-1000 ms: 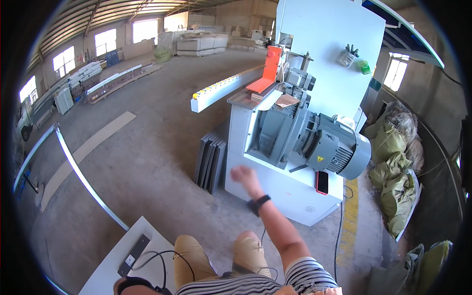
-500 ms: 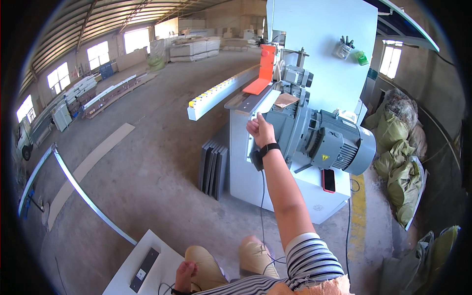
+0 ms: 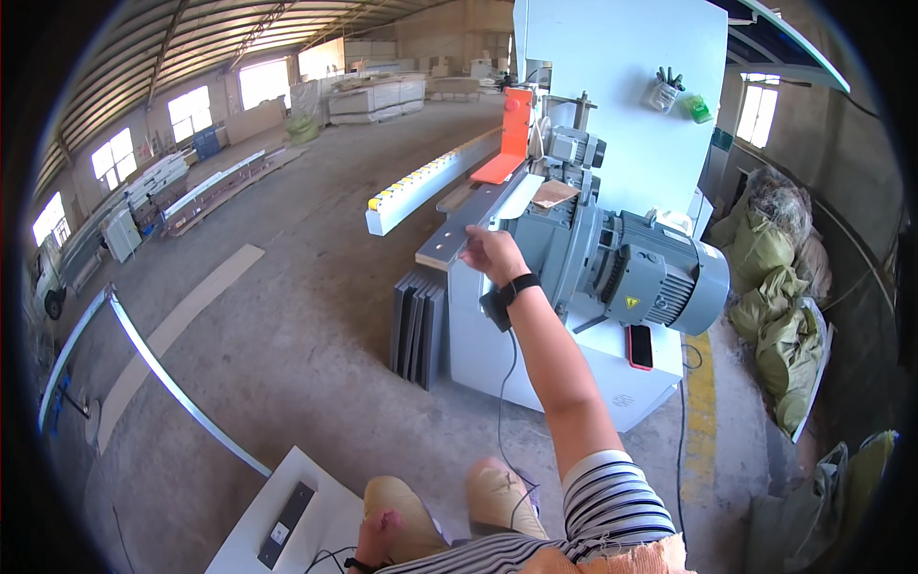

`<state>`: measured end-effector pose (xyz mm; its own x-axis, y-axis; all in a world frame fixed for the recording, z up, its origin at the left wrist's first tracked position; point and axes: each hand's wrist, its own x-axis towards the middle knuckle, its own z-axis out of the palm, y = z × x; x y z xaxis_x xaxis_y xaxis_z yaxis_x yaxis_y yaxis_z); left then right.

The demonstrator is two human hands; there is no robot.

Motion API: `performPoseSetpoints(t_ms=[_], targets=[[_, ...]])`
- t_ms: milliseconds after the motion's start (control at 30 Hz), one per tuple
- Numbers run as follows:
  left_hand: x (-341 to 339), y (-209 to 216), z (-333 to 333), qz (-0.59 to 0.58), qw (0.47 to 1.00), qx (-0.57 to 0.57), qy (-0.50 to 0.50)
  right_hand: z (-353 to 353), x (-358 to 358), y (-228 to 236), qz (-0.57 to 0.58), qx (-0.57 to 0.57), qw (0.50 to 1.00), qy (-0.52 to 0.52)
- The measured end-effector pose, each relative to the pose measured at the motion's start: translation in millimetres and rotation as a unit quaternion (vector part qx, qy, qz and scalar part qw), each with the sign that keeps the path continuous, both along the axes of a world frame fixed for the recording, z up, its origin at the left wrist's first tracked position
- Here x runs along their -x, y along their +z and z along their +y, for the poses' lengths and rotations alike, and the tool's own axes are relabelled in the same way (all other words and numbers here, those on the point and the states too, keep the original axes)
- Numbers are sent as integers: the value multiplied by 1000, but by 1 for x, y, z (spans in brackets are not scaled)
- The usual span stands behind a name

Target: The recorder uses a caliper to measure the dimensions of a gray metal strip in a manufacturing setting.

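Observation:
My right hand (image 3: 490, 254) is stretched forward with a black band on the wrist. Its fingers curl over the near end of a long grey board (image 3: 442, 247) that lies on the table of a white machine (image 3: 488, 354). A big grey electric motor (image 3: 660, 277) sticks out to the right of the hand. At the bottom edge, my left hand (image 3: 381, 529) rests on my left knee beside a thin cable; its fingers are too cut off to read.
An orange guard (image 3: 512, 134) and a white roller rail (image 3: 430, 182) stand behind the board. Grey panels (image 3: 418, 320) lean on the machine. A red phone (image 3: 639, 346) lies on its base. Green sacks (image 3: 775, 277) are piled right; a white box (image 3: 287, 512) is at lower left.
My right arm has risen from low beside the machine cabinet up to the board's end and closed on it. The view has shifted closer to the machine.

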<state>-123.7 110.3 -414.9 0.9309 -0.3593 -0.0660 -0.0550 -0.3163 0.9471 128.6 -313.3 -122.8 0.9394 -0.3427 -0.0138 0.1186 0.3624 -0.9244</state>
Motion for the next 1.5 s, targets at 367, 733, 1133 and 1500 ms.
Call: performPoseSetpoints(t_ms=[367,733,1133,1500], targets=[[-48,174,-14,140,811,559,-101,193,182,-72,-5,-64,951,303],[21,147,49,2,960,276,53,205,194,-56,-134,58,930,338],[-18,149,21,-317,921,-136,180,225,205,-77,-193,87,957,198],[-11,152,35,223,932,120,-261,212,211,-79,-107,76,980,151]])
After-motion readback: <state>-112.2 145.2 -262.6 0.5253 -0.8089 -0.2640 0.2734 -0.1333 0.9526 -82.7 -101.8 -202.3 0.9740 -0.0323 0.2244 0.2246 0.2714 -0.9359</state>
